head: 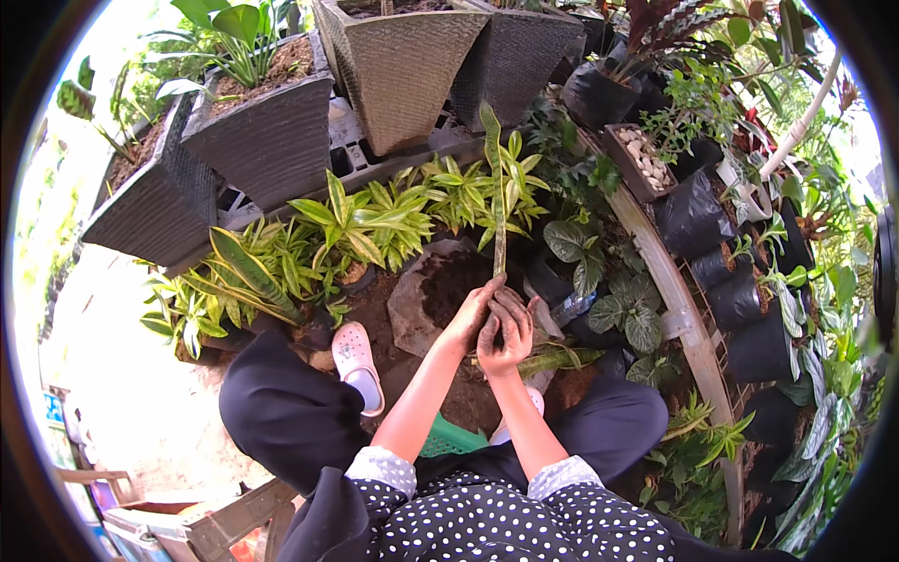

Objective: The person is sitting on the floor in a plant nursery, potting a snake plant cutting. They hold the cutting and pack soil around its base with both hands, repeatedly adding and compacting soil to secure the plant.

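Note:
A long, narrow snake plant leaf (497, 190) with pale edges points away from me; its lower end is hidden between my hands. My left hand (472, 315) and my right hand (507, 334) are pressed together around that end, fingers smeared with dark soil. Just beyond and left of them lies an open grey bag or pot (411, 309) with dark soil (453, 288) inside. More variegated snake plant leaves (555, 360) lie low beside my right wrist.
Yellow-green leafy plants (379, 218) line the bed below large textured planters (414, 70). A plastic bottle (574, 306) lies right of my hands. A curved pipe-like rail (653, 246) borders black plant bags (695, 214). Between my feet is a green perforated plastic item (449, 437).

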`<state>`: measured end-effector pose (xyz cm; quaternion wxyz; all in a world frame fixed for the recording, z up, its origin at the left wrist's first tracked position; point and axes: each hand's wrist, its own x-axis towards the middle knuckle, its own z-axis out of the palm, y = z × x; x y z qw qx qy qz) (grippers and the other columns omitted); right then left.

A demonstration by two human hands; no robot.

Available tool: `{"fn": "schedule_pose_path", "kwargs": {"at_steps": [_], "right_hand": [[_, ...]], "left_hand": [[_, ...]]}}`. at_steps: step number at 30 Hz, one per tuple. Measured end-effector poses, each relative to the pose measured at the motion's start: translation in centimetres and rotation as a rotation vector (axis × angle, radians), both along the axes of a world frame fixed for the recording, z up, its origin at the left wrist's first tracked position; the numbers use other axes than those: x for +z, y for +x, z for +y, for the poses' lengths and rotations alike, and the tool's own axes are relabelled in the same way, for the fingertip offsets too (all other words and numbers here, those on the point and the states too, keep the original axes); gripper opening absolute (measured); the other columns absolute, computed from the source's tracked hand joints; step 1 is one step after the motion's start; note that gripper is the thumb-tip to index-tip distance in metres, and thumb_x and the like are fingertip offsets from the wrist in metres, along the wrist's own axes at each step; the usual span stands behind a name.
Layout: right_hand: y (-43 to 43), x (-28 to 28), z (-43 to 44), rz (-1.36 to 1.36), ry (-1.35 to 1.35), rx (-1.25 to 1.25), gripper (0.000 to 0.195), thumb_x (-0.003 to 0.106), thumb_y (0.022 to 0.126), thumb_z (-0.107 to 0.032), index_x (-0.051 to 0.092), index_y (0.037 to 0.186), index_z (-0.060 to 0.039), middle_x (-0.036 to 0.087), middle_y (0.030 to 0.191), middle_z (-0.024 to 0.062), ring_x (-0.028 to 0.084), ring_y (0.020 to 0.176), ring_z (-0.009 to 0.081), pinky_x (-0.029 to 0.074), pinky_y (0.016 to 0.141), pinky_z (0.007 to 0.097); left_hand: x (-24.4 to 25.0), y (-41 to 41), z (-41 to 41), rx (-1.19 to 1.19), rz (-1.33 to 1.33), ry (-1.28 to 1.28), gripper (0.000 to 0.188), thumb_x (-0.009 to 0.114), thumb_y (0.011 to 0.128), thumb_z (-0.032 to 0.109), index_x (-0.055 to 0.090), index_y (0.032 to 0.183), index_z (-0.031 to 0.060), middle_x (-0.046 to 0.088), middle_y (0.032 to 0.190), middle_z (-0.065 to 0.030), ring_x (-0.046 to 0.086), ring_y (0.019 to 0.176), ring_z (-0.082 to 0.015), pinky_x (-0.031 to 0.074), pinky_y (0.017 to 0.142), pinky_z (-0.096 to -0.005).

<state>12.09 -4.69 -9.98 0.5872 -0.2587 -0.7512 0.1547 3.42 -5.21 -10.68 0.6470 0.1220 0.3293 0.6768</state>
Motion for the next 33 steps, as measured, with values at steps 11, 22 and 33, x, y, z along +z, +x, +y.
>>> {"fn": "schedule_pose_path", "kwargs": {"at_steps": [11,22,33], "right_hand": [[-0.1,1.2,-2.1,0.204,-0.327,0.086,0.029,0.052,0.092,-0.017,0.059,0.112,0.0027,0.061,0.113,0.0169,0.057,0.108,0.0313,0.032,0.105,0.0469],[1.9,4.3,-4.3,-0.210,-0.044,-0.156,0.029,0.059,0.082,-0.017,0.064,0.109,-0.0078,0.059,0.122,0.0098,0.045,0.126,0.0321,0.015,0.110,0.0544],[3.2,2.9,-4.9,0.358,-0.349,-0.030,0.024,0.051,0.091,-0.013,0.064,0.107,-0.0020,0.062,0.113,0.0151,0.048,0.122,0.0326,0.022,0.110,0.0465]], "left_hand": [[2.3,0.7,-1.8,0.171,0.382,-0.080,0.037,0.051,0.096,0.034,0.055,0.112,0.0010,0.058,0.092,-0.0013,0.051,0.083,-0.0067,0.043,0.075,-0.0229],[5.0,1.4,-4.2,0.121,0.114,-0.109,0.039,0.054,0.092,0.038,0.060,0.106,0.0014,0.062,0.093,-0.0055,0.058,0.083,-0.0159,0.048,0.074,-0.0295],[5.8,3.1,-4.3,-0.176,0.008,0.042,0.052,0.044,0.094,0.045,0.056,0.120,0.0022,0.060,0.114,-0.0082,0.057,0.102,-0.0182,0.044,0.090,-0.0305]]}}
